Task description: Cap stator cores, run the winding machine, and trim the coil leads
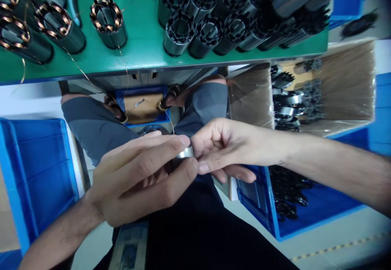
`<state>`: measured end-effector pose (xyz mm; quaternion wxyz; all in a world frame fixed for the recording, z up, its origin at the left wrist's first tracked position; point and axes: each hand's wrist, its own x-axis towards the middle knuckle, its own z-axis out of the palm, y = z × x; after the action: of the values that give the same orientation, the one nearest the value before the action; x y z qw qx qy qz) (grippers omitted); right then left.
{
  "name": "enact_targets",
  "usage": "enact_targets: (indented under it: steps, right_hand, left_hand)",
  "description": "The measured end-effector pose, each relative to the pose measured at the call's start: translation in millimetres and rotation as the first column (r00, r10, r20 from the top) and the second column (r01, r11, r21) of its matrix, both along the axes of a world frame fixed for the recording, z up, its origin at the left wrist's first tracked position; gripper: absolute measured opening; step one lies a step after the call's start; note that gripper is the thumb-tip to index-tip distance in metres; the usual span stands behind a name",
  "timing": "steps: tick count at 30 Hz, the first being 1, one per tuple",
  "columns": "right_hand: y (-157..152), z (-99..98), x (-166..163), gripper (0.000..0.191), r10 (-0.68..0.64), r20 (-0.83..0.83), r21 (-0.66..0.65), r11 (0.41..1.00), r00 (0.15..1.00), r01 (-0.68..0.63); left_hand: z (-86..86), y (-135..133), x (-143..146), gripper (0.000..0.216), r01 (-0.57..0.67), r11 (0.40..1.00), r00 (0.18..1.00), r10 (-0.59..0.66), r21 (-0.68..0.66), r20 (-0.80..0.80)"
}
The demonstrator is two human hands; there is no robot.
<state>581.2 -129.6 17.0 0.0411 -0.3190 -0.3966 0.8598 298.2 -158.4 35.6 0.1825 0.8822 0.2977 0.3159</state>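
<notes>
Over my lap, my left hand [143,176] is wrapped around a motor stator core [185,153]. Only a strip of its shiny metal side shows between the fingers. My right hand [226,148] is closed in a pinch at the core's right end, thumb and fingertips against it. Whatever lies between those fingertips is hidden. On the bench beyond stand several stators with copper windings [106,21] at the left and several unwound stator cores [179,34] with black slotted ends at the middle and right.
The green bench [140,50] runs across the top, with blue-handled pliers [73,1] among the wound stators. At right, a plastic-lined carton [345,86] holds loose cores above a blue bin [275,221] of black parts. Another blue bin [39,160] stands left.
</notes>
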Motion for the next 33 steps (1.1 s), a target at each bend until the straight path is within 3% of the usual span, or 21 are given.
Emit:
enact_targets:
  steps: [1, 3, 5, 6, 8, 9, 12, 14, 15, 16, 18, 19, 20, 21, 22, 23, 24, 28, 30, 32, 33]
  right_hand:
    - [-3, 0.7, -2, 0.049, -0.042, 0.023, 0.179, 0.983, 0.999, 0.037]
    - [-6, 6.7, -2, 0.049, -0.158, 0.053, 0.549, 0.830, 0.986, 0.103]
    - [-3, 14.7, 3, 0.051, -0.210, 0.076, 0.744, 0.662, 0.975, 0.085]
    - [0, 17.5, 8, 0.051, -0.217, 0.082, 0.772, 0.631, 0.973, 0.076]
    - [6, 18.3, 17, 0.047, -0.233, 0.069, 0.740, 0.664, 0.970, 0.106]
    - [9, 16.1, 21, 0.045, -0.238, 0.055, 0.671, 0.728, 0.970, 0.141]
    - [13, 3.9, 22, 0.045, -0.154, 0.025, 0.206, 0.968, 0.988, 0.146]
    - [11, -2.3, 15, 0.049, -0.049, 0.016, -0.065, 0.997, 0.999, 0.050]
    - [9, -3.5, 11, 0.050, -0.015, 0.014, -0.122, 0.992, 1.000, 0.016]
    - [7, -3.0, 7, 0.050, 0.002, 0.023, -0.102, 0.995, 1.000, 0.000]
    - [2, 1.9, 0, 0.046, -0.012, 0.057, 0.228, 0.974, 0.998, -0.002]
    - [0, 5.7, -2, 0.043, -0.034, 0.075, 0.504, 0.864, 0.997, -0.008]
    - [-2, 10.0, -2, 0.039, -0.070, 0.084, 0.767, 0.642, 0.994, -0.020]
    - [-3, 14.6, -3, 0.036, -0.108, 0.078, 0.936, 0.349, 0.991, -0.036]
    - [-2, 19.6, -2, 0.035, -0.129, 0.073, 0.995, 0.083, 0.989, -0.063]
    - [-1, 25.2, -2, 0.034, -0.145, 0.079, 0.992, -0.086, 0.986, -0.092]
    - [2, 31.7, -2, 0.033, -0.161, 0.098, 0.981, -0.153, 0.982, -0.123]
    - [31, 65.9, -24, 0.018, -0.250, 0.152, 0.980, -0.091, 0.956, -0.179]
    - [60, 81.9, -51, 0.014, -0.340, 0.178, 0.958, -0.154, 0.923, -0.242]
    - [98, 91.0, -85, 0.023, -0.472, 0.283, 0.891, -0.192, 0.835, -0.411]
    - [120, 92.3, -102, 0.025, -0.555, 0.354, 0.838, -0.168, 0.753, -0.519]
  left_hand:
    - [0.0, 0, 3, 0.022, -0.022, 0.999, 0.999, 0.021, -0.044, -0.036]
    - [-0.9, 2, 7, 0.028, -0.086, 0.968, 0.995, 0.070, -0.236, -0.075]
    - [-2.4, 3, 10, 0.028, -0.121, 0.885, 0.993, 0.106, -0.450, -0.057]
    - [-3.1, 4, 9, 0.028, -0.110, 0.855, 0.994, 0.110, -0.506, -0.030]
    - [-4.0, 5, 6, 0.031, -0.086, 0.880, 0.994, 0.109, -0.466, 0.022]
    - [-4.1, 5, 4, 0.032, -0.088, 0.910, 0.993, 0.110, -0.405, 0.031]
    - [-2.6, 5, -1, 0.028, -0.108, 0.976, 0.994, 0.113, -0.189, 0.016]
    - [-1.6, 6, -3, 0.026, -0.040, 0.998, 0.999, 0.039, -0.044, -0.026]
    - [-1.7, 6, -3, 0.025, 0.011, 1.000, 0.998, -0.009, 0.024, -0.058]
    - [-2.2, 6, -3, 0.024, 0.057, 0.995, 0.995, -0.049, 0.085, -0.088]
    - [-4.4, 5, -2, 0.023, 0.063, 0.990, 0.991, -0.048, 0.126, -0.121]
    - [-5.6, 4, -2, 0.024, 0.010, 0.996, 0.994, -0.001, 0.088, -0.106]
    - [-6.4, 3, -3, 0.025, -0.051, 0.999, 0.996, 0.051, -0.002, -0.079]
    - [-6.6, 1, -5, 0.028, -0.104, 0.986, 0.994, 0.098, -0.127, -0.047]
    - [-5.9, 0, -8, 0.032, -0.140, 0.955, 0.990, 0.140, -0.261, -0.017]
    - [-4.3, -1, -13, 0.035, -0.166, 0.914, 0.983, 0.183, -0.371, 0.012]
    - [-2.0, -1, -19, 0.038, -0.179, 0.883, 0.975, 0.218, -0.434, 0.040]
    - [9.1, -6, -49, 0.024, -0.257, 0.855, 0.946, 0.319, -0.451, 0.065]
    - [12.0, -8, -58, 0.016, -0.285, 0.847, 0.934, 0.350, -0.449, 0.066]
    - [12.2, -11, -63, 0.016, -0.313, 0.847, 0.919, 0.384, -0.430, 0.087]
    - [11.5, -12, -65, 0.017, -0.324, 0.851, 0.913, 0.396, -0.414, 0.100]
